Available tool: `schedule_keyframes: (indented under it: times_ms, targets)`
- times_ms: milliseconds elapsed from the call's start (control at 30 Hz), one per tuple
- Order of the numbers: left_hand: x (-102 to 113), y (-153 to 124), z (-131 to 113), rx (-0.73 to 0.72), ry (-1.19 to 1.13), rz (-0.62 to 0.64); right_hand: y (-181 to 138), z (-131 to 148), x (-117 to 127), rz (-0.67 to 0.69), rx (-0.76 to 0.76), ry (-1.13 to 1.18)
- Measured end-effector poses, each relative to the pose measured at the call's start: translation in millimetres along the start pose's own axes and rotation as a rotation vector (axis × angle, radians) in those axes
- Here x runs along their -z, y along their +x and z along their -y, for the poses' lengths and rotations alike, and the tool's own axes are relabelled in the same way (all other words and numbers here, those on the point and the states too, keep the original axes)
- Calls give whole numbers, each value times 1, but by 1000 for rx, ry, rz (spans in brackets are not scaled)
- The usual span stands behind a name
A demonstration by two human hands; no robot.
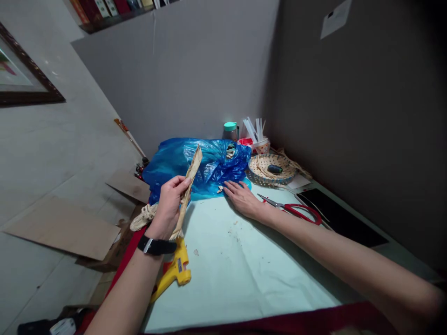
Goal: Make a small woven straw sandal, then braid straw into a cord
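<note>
My left hand [170,204] is closed around a flat, pale tan strip of dried plant fibre [194,166], which tilts up past the thumb. Below that wrist lies a yellow glue gun [182,265], partly hidden by the arm. My right hand [242,197] lies flat on the pale green cloth, its fingers stretched toward the blue plastic bag [185,158]. A small light scrap [220,189] sits beside those fingertips. Just right of the hand, red-handled scissors [303,211] rest partly behind my forearm.
A woven basket [258,170] holds a dark spool [274,169]. Behind it stand a cup of white sticks [261,145] and a jar with a turquoise lid [230,126]. A black flat panel [342,218] lies at right. Braided cord [145,216] is at the left edge.
</note>
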State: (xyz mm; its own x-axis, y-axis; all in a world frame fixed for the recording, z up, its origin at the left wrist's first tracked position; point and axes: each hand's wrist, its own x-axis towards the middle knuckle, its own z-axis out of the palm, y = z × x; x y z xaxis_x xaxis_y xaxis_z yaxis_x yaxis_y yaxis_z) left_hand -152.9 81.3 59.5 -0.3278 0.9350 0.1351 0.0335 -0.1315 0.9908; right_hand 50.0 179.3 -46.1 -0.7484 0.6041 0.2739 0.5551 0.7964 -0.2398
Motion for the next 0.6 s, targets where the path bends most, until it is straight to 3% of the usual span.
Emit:
schedule_keyframes:
  times_ms: [167, 367, 500, 600]
  targets:
    - [4, -4, -2, 10, -19, 3, -33, 30, 5, 79, 160, 29]
    - [-9, -3, -1, 29, -45, 56, -87, 54, 35, 274, 430, 248]
    - [-17, 2, 5, 38, -62, 83, -129, 67, 59, 343, 351, 364]
    - [-20, 6, 13, 56, -65, 103, -177, 65, 74, 347, 152, 481]
